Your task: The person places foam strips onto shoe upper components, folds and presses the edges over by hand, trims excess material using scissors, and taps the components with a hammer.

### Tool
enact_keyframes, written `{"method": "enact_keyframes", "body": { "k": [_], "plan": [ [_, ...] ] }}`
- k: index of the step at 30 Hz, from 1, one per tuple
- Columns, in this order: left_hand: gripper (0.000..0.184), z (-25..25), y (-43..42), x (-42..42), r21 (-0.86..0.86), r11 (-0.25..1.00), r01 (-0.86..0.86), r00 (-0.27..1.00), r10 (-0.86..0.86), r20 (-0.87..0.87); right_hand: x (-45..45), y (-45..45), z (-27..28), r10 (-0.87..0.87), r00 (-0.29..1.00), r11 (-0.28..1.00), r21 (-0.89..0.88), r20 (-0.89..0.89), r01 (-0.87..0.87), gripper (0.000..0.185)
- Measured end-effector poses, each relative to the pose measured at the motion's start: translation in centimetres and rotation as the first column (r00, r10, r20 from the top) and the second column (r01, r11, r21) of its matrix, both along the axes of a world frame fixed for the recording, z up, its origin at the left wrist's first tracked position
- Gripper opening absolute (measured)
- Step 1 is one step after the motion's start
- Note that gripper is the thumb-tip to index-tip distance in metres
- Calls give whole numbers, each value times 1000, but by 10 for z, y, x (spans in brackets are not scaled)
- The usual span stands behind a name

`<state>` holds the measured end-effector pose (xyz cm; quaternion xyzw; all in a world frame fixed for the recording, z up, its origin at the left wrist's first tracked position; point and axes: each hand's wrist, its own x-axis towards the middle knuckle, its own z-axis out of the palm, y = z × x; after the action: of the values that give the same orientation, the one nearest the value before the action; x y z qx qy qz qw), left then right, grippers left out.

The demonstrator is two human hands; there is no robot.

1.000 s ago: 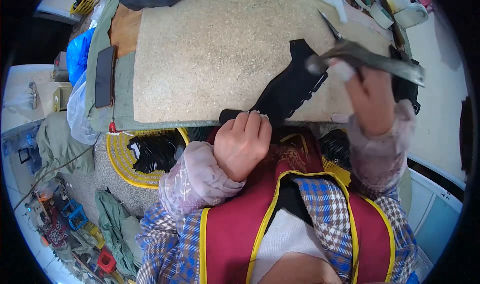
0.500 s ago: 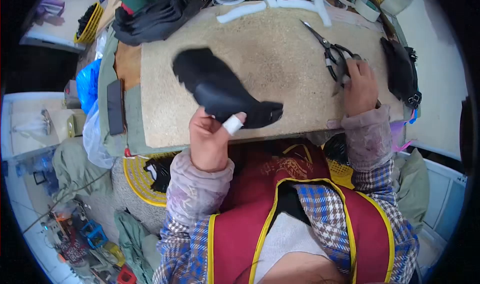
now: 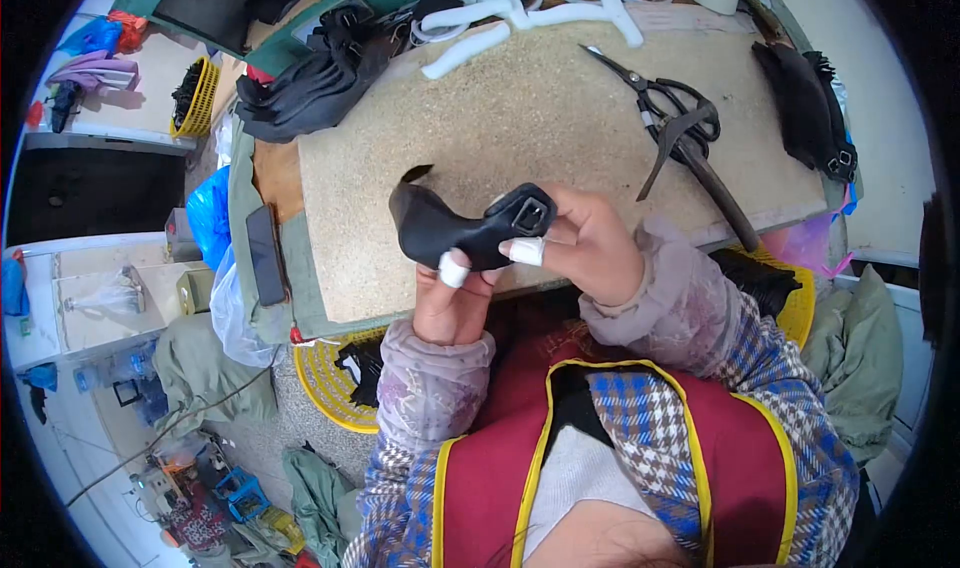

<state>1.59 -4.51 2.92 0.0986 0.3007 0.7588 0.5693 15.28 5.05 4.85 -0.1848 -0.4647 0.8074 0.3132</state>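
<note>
A black leather shoe upper [image 3: 445, 233] with a silver buckle is held up above the near edge of the tan work board [image 3: 350, 268]. My left hand [image 3: 452, 308] grips it from below, with a white-wrapped thumb pressed on its side. At the buckle end, my right hand [image 3: 597, 246] pinches it, its thumb also wrapped in white. The palm side of the leather is hidden. To the right, a hammer [image 3: 712, 183] lies on the board, its head over the handles of black-handled scissors [image 3: 655, 96].
More buckled black leather pieces [image 3: 805, 113] lie at the board's right edge. Dark material [image 3: 310, 98] is heaped at the far left, near white foam strips [image 3: 490, 43]. A phone [image 3: 265, 253] rests on the left edge. Yellow baskets [image 3: 345, 413] stand below the table.
My right hand has left the hammer, which now lies on the board, and has taken the buckle end of the upper. The leather has been turned, showing its buckle.
</note>
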Motion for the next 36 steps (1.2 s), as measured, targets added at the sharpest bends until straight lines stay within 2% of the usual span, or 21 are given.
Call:
{"method": "enact_keyframes", "body": {
  "k": [2, 6, 9, 12, 13, 16, 19, 21, 23, 26, 29, 32, 35, 36],
  "plan": [
    [25, 6, 0, 1, -59, 997, -55, 997, 59, 59, 2, 1, 0, 6, 1000, 999, 47, 28, -7, 26],
    [25, -1, -4, -5, -8, 1000, 3, 998, -3, -64, 12, 7, 17, 112, 983, 992, 41, 149, -119, 20],
    [26, 0, -2, -6, 1, 1000, -18, 990, 18, -143, 20, 20, 13, 98, 982, 984, 132, 162, -120, 13],
    [26, 0, -5, -14, -43, 999, 30, 984, -37, -175, 28, 36, 21, 324, 893, 937, 25, 312, -349, 21],
    [25, 0, -6, -15, -46, 998, 34, 984, -42, -173, 29, 41, 18, 370, 890, 911, 86, 265, -404, 21],
    [22, -2, -8, -17, -61, 997, 41, 985, -51, -165, 31, 43, 24, 409, 865, 897, 46, 289, -439, 22],
    [21, -2, -7, -14, -64, 995, 78, 979, -89, -182, 27, 47, 34, 444, 774, 858, 34, 453, -512, 17],
    [21, -2, -7, -12, -56, 989, 140, 962, -149, -229, 21, 47, 29, 393, 698, 788, 171, 599, -591, 18],
    [22, -4, -9, -17, -86, 988, 129, 969, -144, -203, 19, 44, 34, 415, 643, 805, 69, 644, -589, 21],
    [24, -9, -10, -28, -73, 997, 34, 985, -46, -168, 28, 41, 18, 473, 862, 879, -32, 184, -475, 22],
    [26, -12, -7, -30, -46, 998, -37, 991, 31, -134, 33, 41, 20, 282, 932, 957, -142, 228, -255, 22],
    [31, -19, -8, -32, 7, 1000, 6, 986, -5, -164, 34, 47, 25, 360, 864, 930, -212, 352, -301, 26],
    [36, -32, -9, -34, 43, 996, 79, 976, -68, -207, 26, 42, 19, 400, 798, 903, -43, 450, -428, 24],
    [36, -32, -11, -36, 32, 995, 89, 974, -81, -210, 26, 42, 15, 424, 816, 894, -36, 393, -447, 23]
  ]
}}
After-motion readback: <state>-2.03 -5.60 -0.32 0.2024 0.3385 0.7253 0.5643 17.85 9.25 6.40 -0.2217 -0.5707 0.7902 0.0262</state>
